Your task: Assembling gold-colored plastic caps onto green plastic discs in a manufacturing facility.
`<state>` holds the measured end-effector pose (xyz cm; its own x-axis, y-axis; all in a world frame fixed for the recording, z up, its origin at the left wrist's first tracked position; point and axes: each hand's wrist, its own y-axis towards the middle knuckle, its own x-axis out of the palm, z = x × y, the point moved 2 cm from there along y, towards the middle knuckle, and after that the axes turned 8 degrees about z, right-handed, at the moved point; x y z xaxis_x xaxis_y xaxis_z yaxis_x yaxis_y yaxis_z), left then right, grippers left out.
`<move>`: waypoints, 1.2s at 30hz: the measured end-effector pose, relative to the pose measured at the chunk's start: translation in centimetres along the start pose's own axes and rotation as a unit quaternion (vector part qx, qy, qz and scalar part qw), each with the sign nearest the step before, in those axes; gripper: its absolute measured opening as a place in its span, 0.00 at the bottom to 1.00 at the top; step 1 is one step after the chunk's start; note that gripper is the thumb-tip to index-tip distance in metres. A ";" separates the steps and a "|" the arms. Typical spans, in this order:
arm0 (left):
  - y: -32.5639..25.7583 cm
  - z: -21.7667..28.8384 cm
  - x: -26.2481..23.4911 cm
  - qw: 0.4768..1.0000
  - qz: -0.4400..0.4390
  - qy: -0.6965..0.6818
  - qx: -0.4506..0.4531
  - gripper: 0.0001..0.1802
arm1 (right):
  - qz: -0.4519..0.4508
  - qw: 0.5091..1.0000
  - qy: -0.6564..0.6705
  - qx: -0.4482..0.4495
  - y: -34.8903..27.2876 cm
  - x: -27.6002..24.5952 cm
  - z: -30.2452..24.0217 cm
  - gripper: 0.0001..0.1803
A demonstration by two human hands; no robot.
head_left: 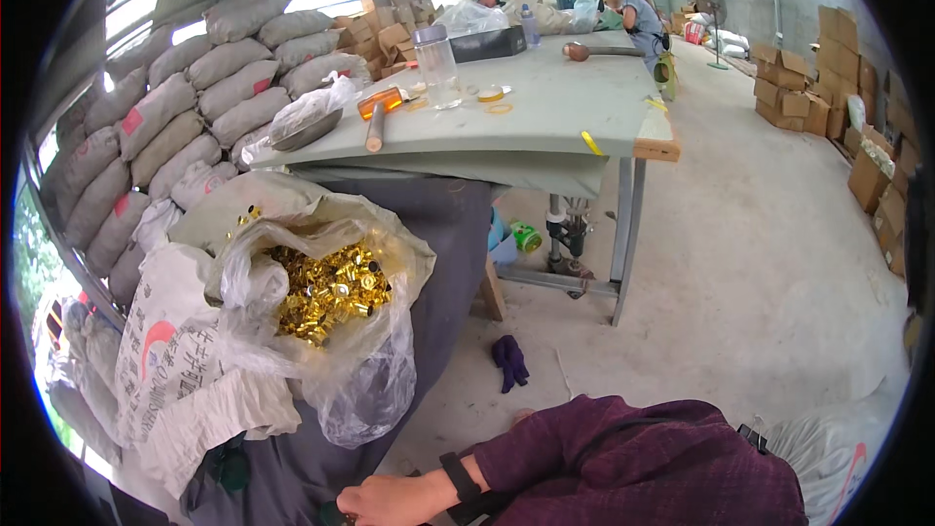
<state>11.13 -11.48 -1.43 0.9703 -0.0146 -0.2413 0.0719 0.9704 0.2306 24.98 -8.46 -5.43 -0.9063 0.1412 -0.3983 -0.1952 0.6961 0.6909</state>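
My right hand is at the lower edge, its forearm coming in from the right with a black band on the wrist. The fingers are curled closed, and their tips are partly cut off by the picture's edge. A dark green bit shows at the fingers; its kind is unclear. My left hand is out of view. Ahead of my hand, an open clear plastic bag holds many small shiny gold metal caps. It rests in a white woven sack on a dark grey cloth. A dark green thing lies beside the sack.
A pale green table carries a clear jar, a hammer, tape and a mallet. Stacked sacks stand left, cardboard boxes right. A purple glove lies on the floor. Another person bends at the table's far end.
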 end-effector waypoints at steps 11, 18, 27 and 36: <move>1.9 -6.3 -5.3 0.996 0.072 0.047 0.031 0.06 | -0.002 0.970 0.193 0.149 0.6 -0.4 -1.7 0.14; 3.5 -11.2 -28.2 0.918 0.393 0.039 -0.041 0.15 | 0.214 0.964 -0.156 0.036 4.9 -15.4 -0.1 0.06; 8.4 -6.2 -22.8 0.890 0.333 0.293 0.107 0.16 | 0.020 0.824 -0.548 0.141 7.8 -20.3 11.5 0.12; 18.9 -2.1 -11.5 0.880 0.117 0.434 0.154 0.18 | 0.002 0.833 -0.551 0.054 7.8 -19.1 12.7 0.02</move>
<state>0.84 7.57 3.78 0.4350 0.4967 -0.7510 0.0816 0.8089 0.5822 45.52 3.19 -0.12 -0.0007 0.6632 -0.7484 -0.1047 0.7443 0.6596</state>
